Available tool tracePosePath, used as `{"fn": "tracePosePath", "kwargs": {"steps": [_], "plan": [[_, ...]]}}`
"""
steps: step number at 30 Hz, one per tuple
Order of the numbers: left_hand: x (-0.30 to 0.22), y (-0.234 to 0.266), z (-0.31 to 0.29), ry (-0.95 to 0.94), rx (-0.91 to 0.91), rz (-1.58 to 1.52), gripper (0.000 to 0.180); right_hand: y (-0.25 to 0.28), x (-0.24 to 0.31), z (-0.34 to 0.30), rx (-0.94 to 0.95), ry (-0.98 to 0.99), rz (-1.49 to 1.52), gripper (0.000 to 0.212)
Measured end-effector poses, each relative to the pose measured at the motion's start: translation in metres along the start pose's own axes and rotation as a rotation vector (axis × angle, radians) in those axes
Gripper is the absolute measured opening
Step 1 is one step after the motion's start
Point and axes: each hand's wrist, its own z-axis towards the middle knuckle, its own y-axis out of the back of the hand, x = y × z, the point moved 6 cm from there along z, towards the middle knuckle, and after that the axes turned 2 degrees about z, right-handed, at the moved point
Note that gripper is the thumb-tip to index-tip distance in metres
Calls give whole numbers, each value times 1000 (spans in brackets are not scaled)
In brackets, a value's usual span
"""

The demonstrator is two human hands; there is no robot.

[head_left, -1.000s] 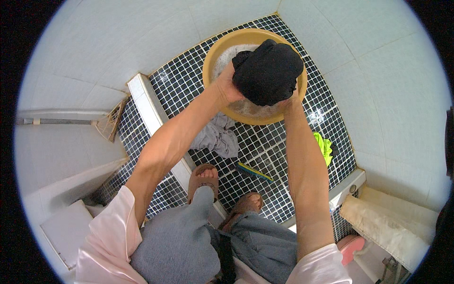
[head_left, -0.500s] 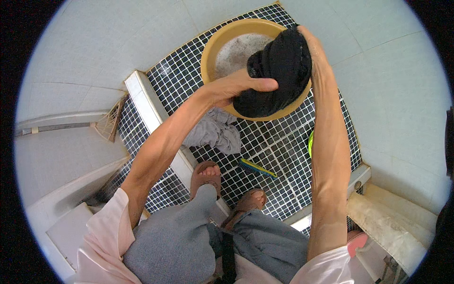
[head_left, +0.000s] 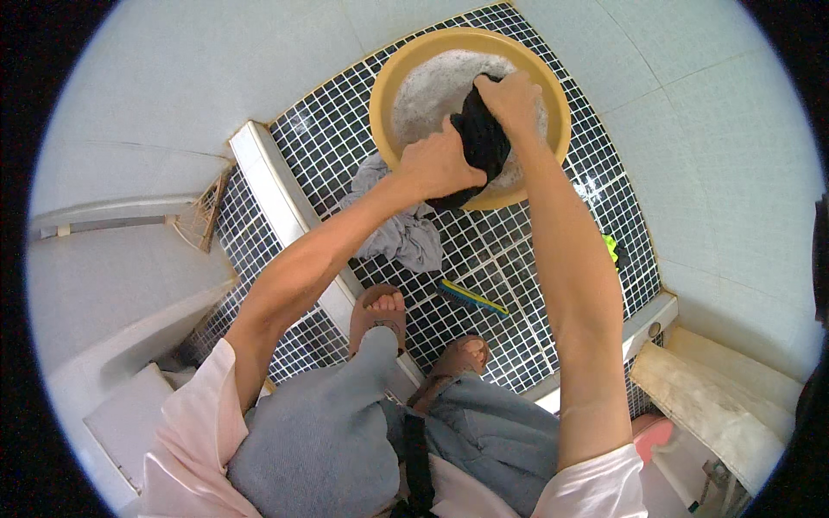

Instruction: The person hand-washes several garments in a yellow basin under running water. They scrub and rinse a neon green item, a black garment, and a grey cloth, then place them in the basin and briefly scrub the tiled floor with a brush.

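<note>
While your left hand (head_left: 439, 162) and right hand (head_left: 515, 104) grip the black cloth (head_left: 484, 136) between them, the basin (head_left: 381, 112) lies beneath. Expect soft, probably water-heavy, slippery fabric; take hold of thick folds, not single edges.

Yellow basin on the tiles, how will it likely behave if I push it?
The yellow basin is probably heavy, since it holds foamy water, which may slosh. Its wide, round shape suggests it won't easily tip.
</note>
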Motion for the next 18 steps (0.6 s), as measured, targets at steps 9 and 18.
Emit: {"fn": "tracePosePath", "kwargs": {"steps": [9, 18], "plan": [[20, 10, -19, 127, 549, -1555, 58, 39, -11, -8, 872, -255, 970, 86], [-15, 5, -10, -388, 795, -2120, 49, 59, 37, -42, 617, -240, 1831, 75]]}}
